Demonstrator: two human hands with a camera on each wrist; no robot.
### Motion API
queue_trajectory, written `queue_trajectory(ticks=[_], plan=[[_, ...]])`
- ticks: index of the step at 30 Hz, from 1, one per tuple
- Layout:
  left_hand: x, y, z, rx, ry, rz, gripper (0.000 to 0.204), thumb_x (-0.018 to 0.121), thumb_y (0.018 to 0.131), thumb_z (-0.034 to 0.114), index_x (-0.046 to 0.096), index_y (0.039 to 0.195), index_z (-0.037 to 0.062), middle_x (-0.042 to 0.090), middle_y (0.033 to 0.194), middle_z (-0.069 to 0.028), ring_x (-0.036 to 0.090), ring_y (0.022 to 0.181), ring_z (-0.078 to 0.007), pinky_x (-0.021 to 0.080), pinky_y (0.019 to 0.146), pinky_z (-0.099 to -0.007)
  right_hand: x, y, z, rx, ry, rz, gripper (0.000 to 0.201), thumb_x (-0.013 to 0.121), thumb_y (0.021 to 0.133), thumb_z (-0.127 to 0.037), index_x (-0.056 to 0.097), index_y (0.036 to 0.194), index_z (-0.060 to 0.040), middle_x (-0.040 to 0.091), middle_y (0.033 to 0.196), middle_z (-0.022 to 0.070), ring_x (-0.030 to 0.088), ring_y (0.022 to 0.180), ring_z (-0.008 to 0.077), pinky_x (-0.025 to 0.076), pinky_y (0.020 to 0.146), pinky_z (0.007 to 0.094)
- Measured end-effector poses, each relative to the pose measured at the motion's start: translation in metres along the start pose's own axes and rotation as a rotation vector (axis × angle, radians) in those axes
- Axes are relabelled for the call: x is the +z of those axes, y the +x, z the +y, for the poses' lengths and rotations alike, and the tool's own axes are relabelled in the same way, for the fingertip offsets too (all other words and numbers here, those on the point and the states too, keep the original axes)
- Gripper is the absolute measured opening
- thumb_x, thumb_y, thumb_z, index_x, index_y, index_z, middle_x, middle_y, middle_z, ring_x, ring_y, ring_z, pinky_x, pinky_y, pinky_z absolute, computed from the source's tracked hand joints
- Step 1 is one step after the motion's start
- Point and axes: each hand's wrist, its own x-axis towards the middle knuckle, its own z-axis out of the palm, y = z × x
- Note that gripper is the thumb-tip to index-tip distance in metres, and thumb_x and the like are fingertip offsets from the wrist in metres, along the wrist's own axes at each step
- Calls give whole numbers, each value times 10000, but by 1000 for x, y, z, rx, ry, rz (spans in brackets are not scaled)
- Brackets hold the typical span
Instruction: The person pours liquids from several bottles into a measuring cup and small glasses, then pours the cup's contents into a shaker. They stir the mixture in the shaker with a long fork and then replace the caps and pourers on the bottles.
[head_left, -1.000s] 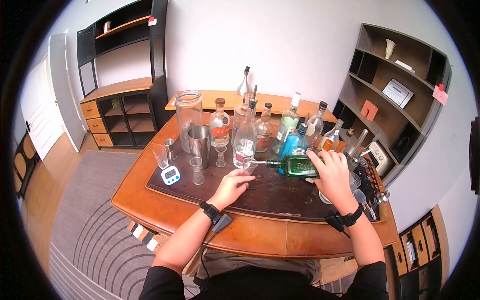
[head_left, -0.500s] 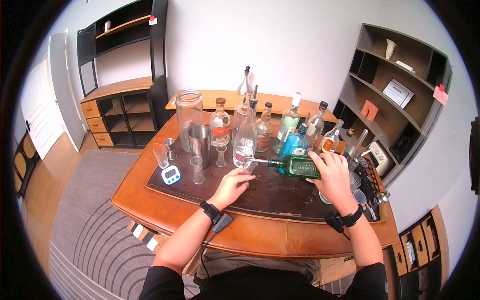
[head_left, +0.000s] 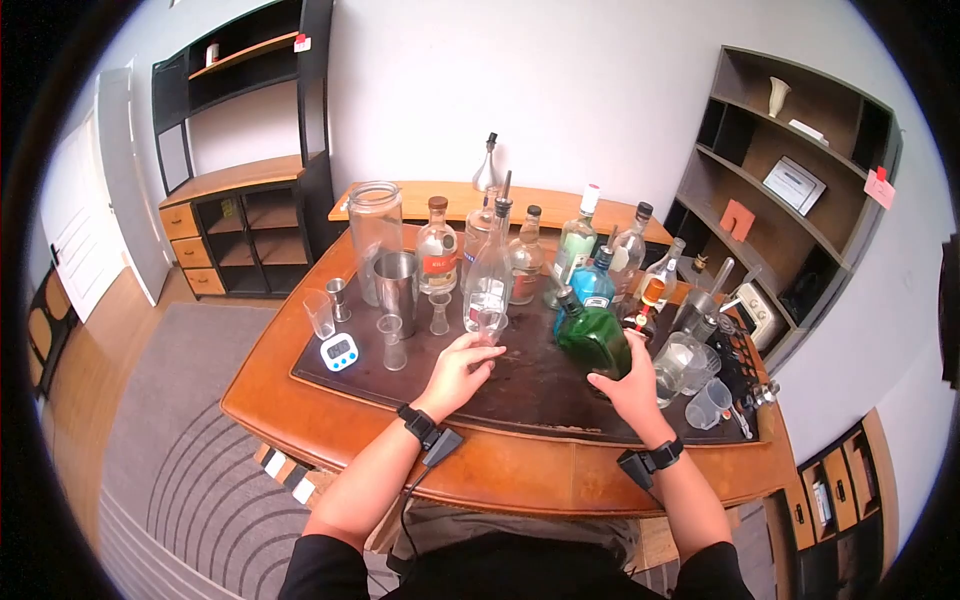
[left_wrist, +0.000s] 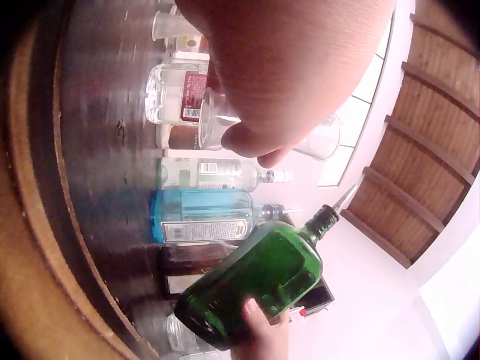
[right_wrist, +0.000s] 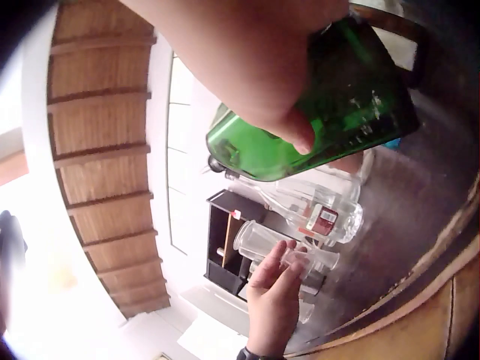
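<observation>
In the head view my left hand [head_left: 463,375] pinches a clear hourglass-shaped jigger [head_left: 491,325] and keeps it raised over the dark desk mat. The right wrist view shows this jigger [right_wrist: 259,240] between fingertips and thumb. My right hand [head_left: 635,385] grips a green glass bottle [head_left: 592,340] around its lower part, to the right of the jigger. In the left wrist view the green bottle [left_wrist: 255,277] leans, neck up, with a metal pour spout [left_wrist: 345,199] on top. Its spout is well apart from the jigger. A blue bottle [left_wrist: 202,214] stands behind the green one.
Several bottles, one with a tall pourer [head_left: 488,280], stand along the back. At left are a shaker tin [head_left: 398,295], a large glass jar [head_left: 377,235], a timer [head_left: 340,351] and another clear jigger [head_left: 392,342]. Measuring cups [head_left: 708,403] sit at right.
The right hand has drawn the green bottle away rightward from the jigger and tipped it from nearly level to neck-up. The left hand holds the jigger in about the same place.
</observation>
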Motion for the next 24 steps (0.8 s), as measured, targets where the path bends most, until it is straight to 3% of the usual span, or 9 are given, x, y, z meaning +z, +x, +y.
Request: queue_trajectory(ticks=[2, 5, 11, 17, 19, 20, 21, 23, 24], plan=[[1, 1, -1, -15, -10, -14, 336, 694, 834, -47, 756, 1137, 83, 656, 1159, -101, 665, 1061, -236, 534, 917, -327, 10, -4, 16, 127, 303, -48, 824, 885, 719, -84, 424, 1394, 18, 568, 1301, 153, 541, 1256, 262, 435, 1062, 376], [0, 1, 1, 51, 25, -7, 331, 695, 835, -45, 757, 1133, 84, 657, 1161, -102, 672, 1051, -235, 543, 904, -324, 31, -8, 46, 113, 629, -81, 850, 855, 758, -48, 353, 1440, 24, 520, 1362, 138, 504, 1286, 241, 404, 1092, 360], [0, 1, 2, 13, 4, -5, 336, 681, 843, -40, 751, 1144, 92, 653, 1143, -102, 674, 1013, -247, 556, 807, -315, 34, -4, 55, 205, 768, -160, 907, 848, 787, -46, 287, 1496, 19, 486, 1413, 124, 483, 1307, 221, 383, 1114, 356], [-1, 1, 5, -41, 13, -43, 335, 694, 831, -33, 753, 1140, 82, 662, 1145, -102, 660, 1069, -247, 541, 892, -329, 28, 0, 66, 337, 1036, -296, 894, 834, 797, -40, 302, 1516, -25, 506, 1406, 97, 502, 1286, 204, 394, 1110, 357], [-2, 2, 6, -35, 18, -41, 335, 694, 832, -33, 753, 1141, 82, 662, 1141, -102, 661, 1066, -245, 541, 884, -328, 26, -2, 55, 297, 921, -244, 935, 828, 807, -54, 255, 1546, -32, 513, 1401, 87, 513, 1268, 202, 398, 1107, 355], [-1, 2, 6, -29, 23, -36, 335, 694, 834, -32, 753, 1143, 82, 663, 1138, -102, 661, 1063, -242, 541, 876, -327, 29, -7, 47, 220, 710, -124, 1060, 863, 780, -140, 172, 1575, -26, 469, 1445, 144, 489, 1314, 274, 390, 1122, 392], [-1, 2, 5, -28, 23, -37, 335, 694, 834, -32, 753, 1143, 82, 663, 1138, -102, 661, 1063, -242, 541, 876, -327, 31, -10, 31, 220, 710, -122, 1060, 863, 780, -140, 172, 1575, -26, 469, 1445, 144, 489, 1314, 274, 390, 1122, 392], [0, 1, 5, -14, 18, -20, 331, 697, 838, -27, 754, 1144, 85, 663, 1130, -99, 661, 1060, -238, 539, 868, -322, 34, -16, 1, 82, -3, 278, 1208, 916, 697, -203, 122, 1587, -14, 376, 1493, 214, 403, 1386, 343, 344, 1154, 427], [0, 1, 5, -13, 20, -24, 331, 697, 838, -27, 754, 1144, 85, 663, 1130, -99, 661, 1060, -238, 539, 868, -322, 37, -14, -6, 87, 7, 295, 1293, 937, 653, -301, 90, 1590, -27, 307, 1509, 283, 348, 1405, 438, 336, 1158, 490]])
